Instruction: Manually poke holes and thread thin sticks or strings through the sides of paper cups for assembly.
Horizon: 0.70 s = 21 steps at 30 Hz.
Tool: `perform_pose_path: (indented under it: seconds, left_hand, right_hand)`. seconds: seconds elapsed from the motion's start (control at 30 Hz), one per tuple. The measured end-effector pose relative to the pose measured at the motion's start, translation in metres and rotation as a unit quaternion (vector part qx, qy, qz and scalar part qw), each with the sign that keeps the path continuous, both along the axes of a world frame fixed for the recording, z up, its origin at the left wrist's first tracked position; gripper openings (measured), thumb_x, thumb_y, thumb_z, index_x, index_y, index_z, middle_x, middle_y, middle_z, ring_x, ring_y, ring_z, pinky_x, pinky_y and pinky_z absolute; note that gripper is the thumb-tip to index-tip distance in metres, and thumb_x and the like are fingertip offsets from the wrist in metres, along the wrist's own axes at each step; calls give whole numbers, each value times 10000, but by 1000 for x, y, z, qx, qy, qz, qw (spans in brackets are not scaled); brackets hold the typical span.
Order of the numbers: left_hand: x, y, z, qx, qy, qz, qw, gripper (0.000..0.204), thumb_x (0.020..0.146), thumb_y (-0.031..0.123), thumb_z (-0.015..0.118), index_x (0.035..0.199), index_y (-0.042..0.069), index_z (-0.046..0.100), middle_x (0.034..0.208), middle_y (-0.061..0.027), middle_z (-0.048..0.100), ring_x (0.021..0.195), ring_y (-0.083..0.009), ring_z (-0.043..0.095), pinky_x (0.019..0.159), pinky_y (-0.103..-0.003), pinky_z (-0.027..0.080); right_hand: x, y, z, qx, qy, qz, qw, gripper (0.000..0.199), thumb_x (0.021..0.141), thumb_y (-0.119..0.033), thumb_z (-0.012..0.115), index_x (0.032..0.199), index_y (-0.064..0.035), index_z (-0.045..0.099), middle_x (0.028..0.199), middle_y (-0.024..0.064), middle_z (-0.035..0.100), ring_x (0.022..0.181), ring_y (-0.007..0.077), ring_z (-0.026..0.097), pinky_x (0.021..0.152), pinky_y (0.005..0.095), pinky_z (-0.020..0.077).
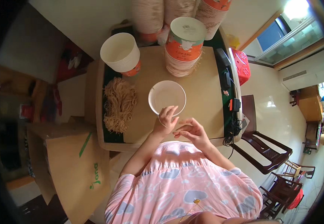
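Note:
A white paper bucket [167, 98] stands upright before me, open end up, with a tiny strand at its far left rim. My left hand [165, 122] reaches over the bucket's near rim, fingers stretched and thumb apart. A thin pale line, maybe twine, runs by its wrist side. Just to the right, my right hand [192, 131] has thumb and fingertips pinched together near the table's front edge; what they hold is too small to make out. A bundle of tan twine [119, 104] lies left of the bucket.
Nested white buckets [120, 52] stand at the far left, and an orange-printed stack [184, 48] at the far middle. More stacks [148, 16] rise behind. Black adapters and cables [234, 105] line the right edge. A cardboard box [74, 164] sits left, a dark chair [266, 149] right.

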State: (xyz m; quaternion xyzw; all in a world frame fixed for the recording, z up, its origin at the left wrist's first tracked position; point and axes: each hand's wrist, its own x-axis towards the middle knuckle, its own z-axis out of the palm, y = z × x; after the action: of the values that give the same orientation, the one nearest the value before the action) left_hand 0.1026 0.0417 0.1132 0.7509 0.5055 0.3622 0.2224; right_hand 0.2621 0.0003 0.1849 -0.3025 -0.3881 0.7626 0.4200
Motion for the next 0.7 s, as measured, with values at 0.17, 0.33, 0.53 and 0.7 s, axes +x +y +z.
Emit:
perform_pose_path:
  seconds: [0.17, 0.33, 0.53, 0.7]
  left_hand:
    - [-35, -37, -1, -51, 17, -11, 998, 187, 705, -45, 515, 841, 62, 588, 851, -109, 591, 837, -283, 586, 703, -386, 487]
    - [-53, -33, 30, -138, 63, -23, 988, 113, 703, -53, 474, 677, 36, 539, 692, -102, 566, 728, -294, 576, 624, -390, 462]
    - [-10, 21, 54, -7, -51, -32, 998, 149, 715, -67, 523, 832, 19, 559, 835, -123, 586, 835, -310, 569, 727, -394, 463]
    - [19, 31, 7, -146, 88, -38, 985, 256, 738, 74, 622, 983, 25, 564, 930, -122, 606, 939, -314, 566, 811, -390, 463]
  right_hand:
    - [11, 3, -8, -6, 38, -33, 999, 153, 857, -9, 568, 1007, 2, 539, 935, 190, 648, 862, 236, 645, 772, 340, 519]
    - [10, 10, -22, -130, 48, -141, 980, 53, 888, -102, 560, 887, -51, 545, 714, -20, 514, 557, 68, 482, 548, 221, 441]
    - [13, 28, -72, -196, -56, -208, 957, 90, 888, -179, 583, 903, -91, 571, 539, -86, 371, 425, 8, 285, 390, 189, 229]
    - [12, 35, -95, -202, -149, -224, 942, 150, 877, -219, 600, 916, -77, 625, 571, -76, 417, 422, 13, 306, 383, 195, 253]
